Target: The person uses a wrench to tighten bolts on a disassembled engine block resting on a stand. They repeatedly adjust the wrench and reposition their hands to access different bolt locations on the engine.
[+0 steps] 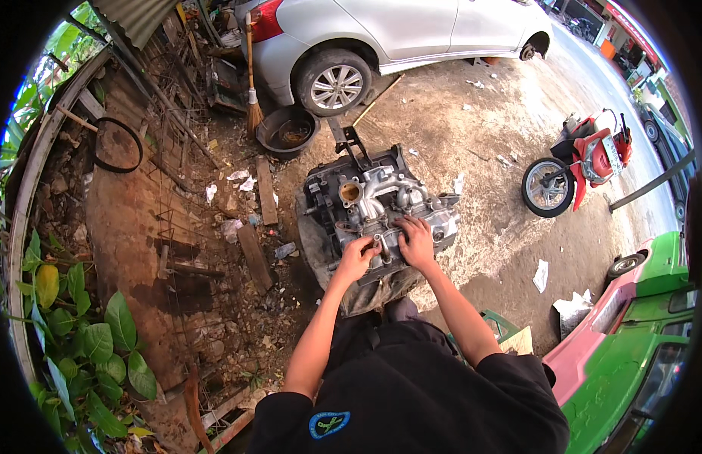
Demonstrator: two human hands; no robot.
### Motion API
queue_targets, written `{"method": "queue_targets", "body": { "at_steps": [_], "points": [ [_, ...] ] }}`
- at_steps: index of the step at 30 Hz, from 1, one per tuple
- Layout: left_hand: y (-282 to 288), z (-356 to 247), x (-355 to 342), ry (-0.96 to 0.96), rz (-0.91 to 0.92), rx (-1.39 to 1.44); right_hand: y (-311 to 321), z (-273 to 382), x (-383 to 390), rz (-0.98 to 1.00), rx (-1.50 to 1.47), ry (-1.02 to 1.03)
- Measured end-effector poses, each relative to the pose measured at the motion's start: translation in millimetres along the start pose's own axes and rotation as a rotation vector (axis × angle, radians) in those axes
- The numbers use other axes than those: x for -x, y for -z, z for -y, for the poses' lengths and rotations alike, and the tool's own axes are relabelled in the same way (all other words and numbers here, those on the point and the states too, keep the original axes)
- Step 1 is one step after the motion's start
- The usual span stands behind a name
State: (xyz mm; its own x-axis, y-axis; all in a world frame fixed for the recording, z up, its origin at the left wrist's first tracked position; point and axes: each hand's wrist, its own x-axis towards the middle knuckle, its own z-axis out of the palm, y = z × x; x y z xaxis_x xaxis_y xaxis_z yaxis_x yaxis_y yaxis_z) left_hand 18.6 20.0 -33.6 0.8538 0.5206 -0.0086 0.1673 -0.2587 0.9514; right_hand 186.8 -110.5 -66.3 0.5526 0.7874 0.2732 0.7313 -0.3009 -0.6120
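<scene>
Your engine block (381, 208) stands on a dark tyre (309, 234) on the dirt ground (487, 121), right in front of your knees. To its left the room is tight: wooden planks (256, 227) and scraps lie just beside the tyre, with a rusty slope of rubble beyond. To its right the ground lies bare as far as the red motorbike (585, 159), well apart, while a green vehicle (631, 333) crowds your right elbow side. Behind the block sit a black basin (287, 132) and a broom (253, 91), near the rear wheel of a silver car (381, 38). The block is grey, oily metal with a round brass-coloured opening near its far left and a black bracket sticking up behind. Your left hand (356, 259) curls around a small fitting at the near edge; your right hand (417, 240) lies flat, fingers spread, pressing on top, gripping nothing.
</scene>
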Motion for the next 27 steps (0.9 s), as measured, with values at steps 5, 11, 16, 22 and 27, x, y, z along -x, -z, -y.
{"method": "queue_targets", "body": {
  "at_steps": [5,11,16,22,27],
  "points": [
    [0.0,35.8,35.3,0.128,-0.381,0.539,2.4,-0.4,-9.6,-0.026,-0.009,-0.001],
    [-28.7,86.0,97.5,0.303,-0.72,1.337,2.9,0.7,-10.0,-0.018,-0.012,0.001],
    [-36.0,103.0,110.7,0.377,-0.634,1.574,0.2,-2.7,-10.7,0.01,-0.019,-0.025],
    [-18.2,60.2,93.3,0.251,-0.609,1.251,-1.9,-7.5,-8.6,-0.024,-0.004,0.017],
    [-3.6,13.1,61.7,0.178,-0.414,0.891,-2.2,-6.2,-9.0,-0.039,-0.022,0.031]
  ]
}}
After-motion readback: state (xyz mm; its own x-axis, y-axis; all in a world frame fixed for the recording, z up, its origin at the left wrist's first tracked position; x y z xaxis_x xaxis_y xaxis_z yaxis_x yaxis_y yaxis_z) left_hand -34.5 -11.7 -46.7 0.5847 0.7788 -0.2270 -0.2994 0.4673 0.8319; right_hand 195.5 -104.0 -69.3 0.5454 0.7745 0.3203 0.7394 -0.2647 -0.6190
